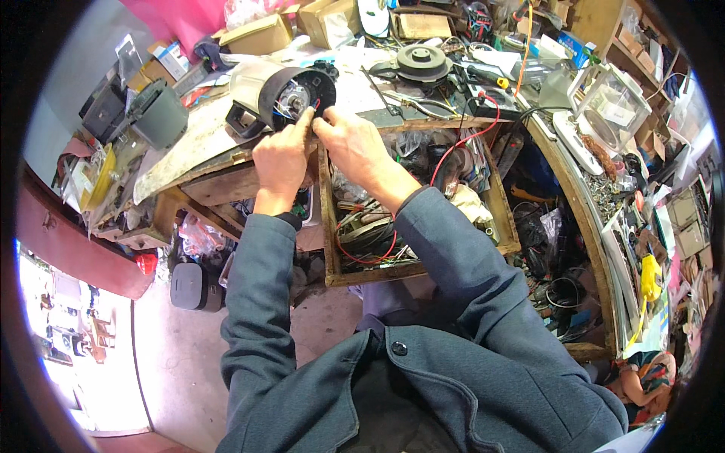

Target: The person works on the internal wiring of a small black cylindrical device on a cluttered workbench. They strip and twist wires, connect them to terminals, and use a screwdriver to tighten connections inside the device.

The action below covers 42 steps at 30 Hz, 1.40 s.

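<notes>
A cream appliance housing [245, 84] lies on its side on the workbench, its black-rimmed round end facing me. Inside that opening I see metal motor-like parts [291, 100] and thin wires, one of them red. At the lower right of the rim, my left hand [283, 155] is closed, with the fingertips pinched at the opening. My right hand [359, 151] pinches right beside it, the two sets of fingertips almost meeting. Whatever lies between the fingers is too small or too hidden to make out.
Below my hands an open wooden drawer [328, 234] holds cables and loose parts. A red cable [495, 124] loops down into it from the bench. Behind stands a dark round disc-shaped part [421, 62]. A grey container [158, 113] sits at left, a clear plastic case [615, 102] at right.
</notes>
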{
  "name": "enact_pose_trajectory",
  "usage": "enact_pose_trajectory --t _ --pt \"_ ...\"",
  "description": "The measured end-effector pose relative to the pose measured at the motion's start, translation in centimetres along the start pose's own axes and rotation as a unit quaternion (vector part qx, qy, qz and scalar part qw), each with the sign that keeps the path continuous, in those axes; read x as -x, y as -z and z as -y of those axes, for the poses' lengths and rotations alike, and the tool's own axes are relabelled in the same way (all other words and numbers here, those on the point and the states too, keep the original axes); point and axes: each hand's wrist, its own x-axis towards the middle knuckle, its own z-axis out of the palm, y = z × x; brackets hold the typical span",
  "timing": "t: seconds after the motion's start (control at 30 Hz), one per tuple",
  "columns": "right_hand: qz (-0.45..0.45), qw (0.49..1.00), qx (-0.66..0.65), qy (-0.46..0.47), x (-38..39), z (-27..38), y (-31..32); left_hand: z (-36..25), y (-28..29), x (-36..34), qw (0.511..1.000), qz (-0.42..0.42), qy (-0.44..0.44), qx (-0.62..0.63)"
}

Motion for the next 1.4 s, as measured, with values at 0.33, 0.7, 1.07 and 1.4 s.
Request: enact_pose_trajectory --t 0.33,0.7,1.07,1.4 --pt "-0.035 0.669 -0.608 -0.425 0.7 0.3 -0.5 -0.4 -0.4 -0.7 0.999 -0.012 0.012 -0.036" --pt "0.049 0.648 -0.622 -0.437 -1.1 1.3 -0.8 0.0 -0.2 -1.0 0.999 -0.027 0.004 0.020" --pt "-0.043 0.995 -0.048 -0.077 -0.8 -0.1 -0.3 -0.3 -0.3 -0.5 0.999 0.033 -0.005 0.010" --pt "0.032 0.768 -0.508 -0.390 -1.0 -1.1 -2.0 -0.4 -0.2 -1.2 1.000 -0.003 0.024 0.012"
